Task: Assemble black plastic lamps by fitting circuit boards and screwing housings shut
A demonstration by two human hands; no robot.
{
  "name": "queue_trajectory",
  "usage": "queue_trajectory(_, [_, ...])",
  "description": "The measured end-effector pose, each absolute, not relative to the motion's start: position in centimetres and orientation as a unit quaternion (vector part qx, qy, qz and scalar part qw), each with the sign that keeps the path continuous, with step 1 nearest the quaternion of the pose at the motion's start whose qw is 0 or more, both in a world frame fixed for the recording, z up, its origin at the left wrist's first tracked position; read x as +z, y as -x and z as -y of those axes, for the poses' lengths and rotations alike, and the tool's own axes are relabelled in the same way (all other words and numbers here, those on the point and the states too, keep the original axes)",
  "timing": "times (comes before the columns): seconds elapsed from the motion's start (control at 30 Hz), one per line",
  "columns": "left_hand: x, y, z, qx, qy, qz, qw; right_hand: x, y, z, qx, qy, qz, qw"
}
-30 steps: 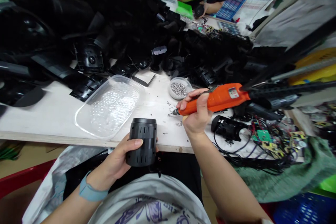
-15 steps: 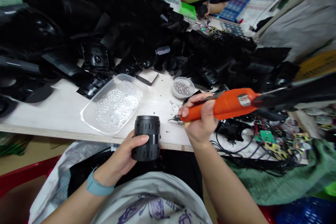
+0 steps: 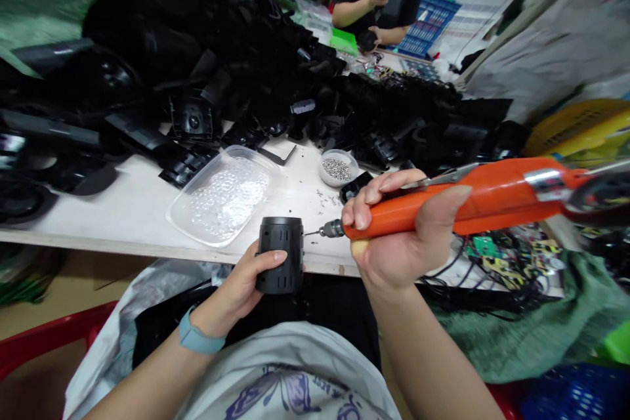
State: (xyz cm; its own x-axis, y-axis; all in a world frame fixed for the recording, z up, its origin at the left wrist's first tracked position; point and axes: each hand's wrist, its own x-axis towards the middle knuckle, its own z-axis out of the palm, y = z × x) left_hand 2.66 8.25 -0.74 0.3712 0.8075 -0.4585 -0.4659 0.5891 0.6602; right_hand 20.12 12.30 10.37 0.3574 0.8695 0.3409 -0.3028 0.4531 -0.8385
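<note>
My left hand (image 3: 241, 285) is wrapped around a black slotted cylinder housing (image 3: 280, 254), holding it upright at the near edge of the counter (image 3: 123, 210). My right hand (image 3: 398, 236) grips an orange electric screwdriver (image 3: 472, 200), its bit tip just beside the housing's upper right side. A clear tray (image 3: 224, 195) and a small dish of screws (image 3: 337, 168) sit behind on the counter.

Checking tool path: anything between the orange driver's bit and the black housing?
Nothing visible. The right hand aims the orange driver with its bit at the black housing from the right; the left hand holds the housing from the other side, thumb on its front, off the bit's line. Tip contact: cannot tell.
</note>
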Motion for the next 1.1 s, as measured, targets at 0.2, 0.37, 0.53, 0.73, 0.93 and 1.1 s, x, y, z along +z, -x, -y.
queue_trajectory(0.2, [-1.0, -2.6, -8.2, 0.401, -0.207, -0.375, 0.810, 9.7, -19.8, -12.8, 0.396, 0.327, 0.412, 0.753])
queue_trajectory(0.37, [-1.0, -2.6, -8.2, 0.407, -0.209, -0.376, 0.806, 9.3, -19.4, -12.9, 0.408, 0.328, 0.412, 0.746])
queue_trajectory(0.53, [-1.0, -2.5, -8.3, 0.399, -0.206, -0.370, 0.813, 9.1, -19.0, -12.8, 0.401, 0.320, 0.425, 0.746])
queue_trajectory(0.73, [-1.4, -1.6, -8.4, 0.373, -0.154, -0.298, 0.865, 9.7, -19.0, -12.8, 0.401, 0.315, 0.418, 0.752])
queue_trajectory(0.93, [-1.1, -2.6, -6.7, 0.335, -0.023, -0.131, 0.933, 10.8, -18.9, -12.3, 0.446, 0.290, 0.383, 0.756])
queue_trajectory(1.1, [-1.7, -3.9, -4.8, 0.339, 0.062, -0.065, 0.937, 10.8, -19.1, -12.0, 0.446, 0.257, 0.381, 0.768])
